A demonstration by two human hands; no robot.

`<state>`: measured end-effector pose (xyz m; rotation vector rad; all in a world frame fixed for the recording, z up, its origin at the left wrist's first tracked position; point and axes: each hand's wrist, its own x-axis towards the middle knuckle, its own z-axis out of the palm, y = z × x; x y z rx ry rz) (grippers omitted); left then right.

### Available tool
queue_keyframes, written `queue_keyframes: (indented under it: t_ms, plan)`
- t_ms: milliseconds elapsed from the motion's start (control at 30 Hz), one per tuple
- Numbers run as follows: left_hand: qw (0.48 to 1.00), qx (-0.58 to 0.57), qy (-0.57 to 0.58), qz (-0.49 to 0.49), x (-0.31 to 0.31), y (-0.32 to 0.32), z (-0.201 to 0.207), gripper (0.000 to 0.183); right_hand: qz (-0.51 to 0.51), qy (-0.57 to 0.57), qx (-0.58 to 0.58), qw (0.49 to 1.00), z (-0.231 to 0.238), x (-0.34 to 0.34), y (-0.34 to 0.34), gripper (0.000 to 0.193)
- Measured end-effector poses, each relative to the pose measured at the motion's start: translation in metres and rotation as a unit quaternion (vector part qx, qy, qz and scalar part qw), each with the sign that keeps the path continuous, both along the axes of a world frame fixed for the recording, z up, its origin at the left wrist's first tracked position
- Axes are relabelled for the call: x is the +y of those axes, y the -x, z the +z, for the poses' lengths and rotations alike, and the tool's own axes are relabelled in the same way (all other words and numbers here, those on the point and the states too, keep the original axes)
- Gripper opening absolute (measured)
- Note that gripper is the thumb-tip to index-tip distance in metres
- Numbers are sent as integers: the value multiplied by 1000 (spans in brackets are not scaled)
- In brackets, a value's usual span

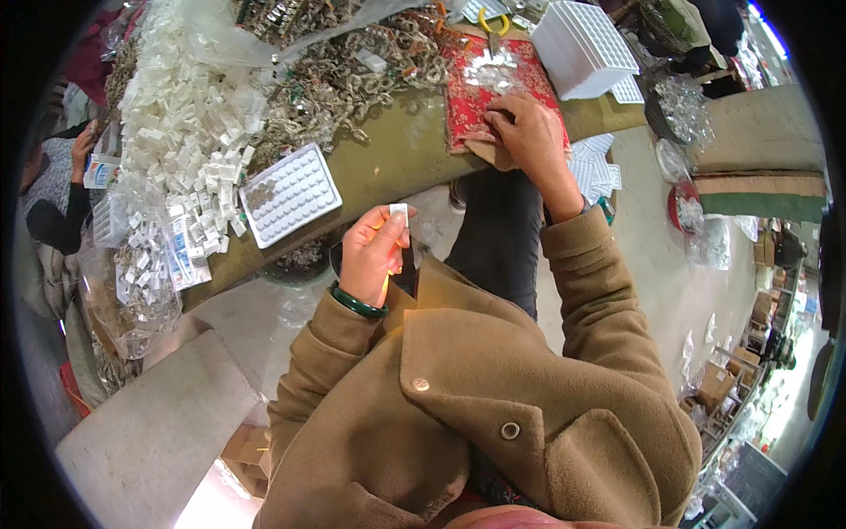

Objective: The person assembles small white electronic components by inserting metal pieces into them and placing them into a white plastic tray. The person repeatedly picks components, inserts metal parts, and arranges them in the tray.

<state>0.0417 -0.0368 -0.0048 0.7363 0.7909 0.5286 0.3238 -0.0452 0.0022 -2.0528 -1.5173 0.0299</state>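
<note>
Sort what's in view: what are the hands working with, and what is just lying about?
In use:
left hand holding a small white piece
right hand on the red patterned cloth among small clear pieces

Lying about:
white dimpled tray
heap of white pieces
metal chain pile
white grid boxes

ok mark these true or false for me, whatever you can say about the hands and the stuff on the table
1. The left hand pinches a small white piece. True.
2. The right hand rests on a blue cloth. False: it rests on a red patterned cloth.
3. A green bangle sits on the left wrist. True.
4. The white dimpled tray lies on the floor. False: it lies on the table, at its edge.
5. The right hand holds the yellow-handled pliers. False: they lie beyond the cloth, untouched.
</note>
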Motion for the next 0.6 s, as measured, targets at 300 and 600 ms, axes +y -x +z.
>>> queue_keyframes:
  t_ms: [300, 600]
  plan:
    - [1000, 6, -4, -4, -4, -3, 1, 21, -14, -48, 59, 997, -3, -2, -4, 16]
    - [999, -31, 12, -36, 6, -18, 11, 38, 39, -99, 520, 848, 18, -11, 17, 7]
